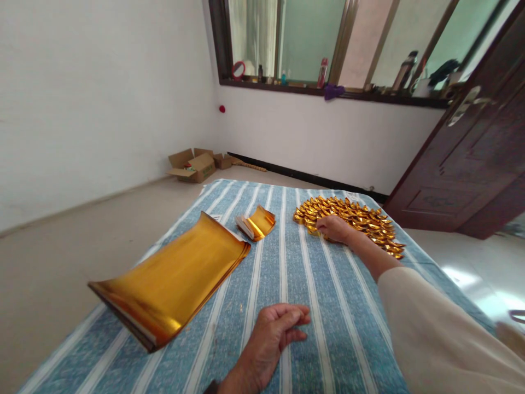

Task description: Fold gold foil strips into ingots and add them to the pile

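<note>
On the left of the striped blue cloth (328, 328) lies a thick stack of gold foil paper (172, 279), its near edge curling up. Just beyond it, farther away, sits a small bundle of cut gold sheets (257, 222), also curled. Near the camera, the left hand (273, 334) rests on the cloth with fingers loosely bent and holds nothing. To the right and far, the right hand (334, 228) reaches to the pile of folded gold paper ingots (356, 219) and touches its near-left edge; whether its fingers pinch one ingot I cannot tell. I judge that a finished ingot is being placed with the others. A next fold would need a fresh sheet from the small bundle.
</note>
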Tool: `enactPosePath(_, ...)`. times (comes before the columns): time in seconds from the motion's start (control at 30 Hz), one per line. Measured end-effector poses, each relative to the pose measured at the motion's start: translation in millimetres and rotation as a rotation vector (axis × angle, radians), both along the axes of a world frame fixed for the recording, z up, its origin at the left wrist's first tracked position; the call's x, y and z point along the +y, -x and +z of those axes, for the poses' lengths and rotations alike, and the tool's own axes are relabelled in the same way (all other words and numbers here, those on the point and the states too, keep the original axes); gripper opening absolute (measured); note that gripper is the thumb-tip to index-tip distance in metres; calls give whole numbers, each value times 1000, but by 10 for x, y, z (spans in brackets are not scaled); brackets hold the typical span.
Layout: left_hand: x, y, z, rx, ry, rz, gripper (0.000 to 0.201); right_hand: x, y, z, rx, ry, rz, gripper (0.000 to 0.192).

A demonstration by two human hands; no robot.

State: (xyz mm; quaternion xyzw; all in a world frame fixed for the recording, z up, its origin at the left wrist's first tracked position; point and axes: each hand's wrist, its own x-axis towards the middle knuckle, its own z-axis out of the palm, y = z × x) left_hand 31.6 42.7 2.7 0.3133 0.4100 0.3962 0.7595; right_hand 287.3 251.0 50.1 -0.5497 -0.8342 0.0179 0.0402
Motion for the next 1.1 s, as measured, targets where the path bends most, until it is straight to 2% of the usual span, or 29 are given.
enactPosePath(0.27,-6,6,-11,-8,8,-23,29,82,-31,54,-191,35,-86,25)
enactPosePath(0.57,4,16,-3,-9,14,-31,28,76,-48,67,-213,66,-147,28)
enactPosePath(0.7,-2,18,4,-9,11,-45,28,58,-74,69,-155,40,-173,31)
enactPosePath(0.9,-1,11,6,-7,8,-43,30,-98,-73,96,20,-82,-232,29)
enactPosePath(1.0,9,7,0,-6,0,-50,33,-288,12,11,140,-112,-198,30)
enactPosePath(1.1,12,0,-5,-17,-8,-47,33,-587,185,-173,264,-107,-115,30)
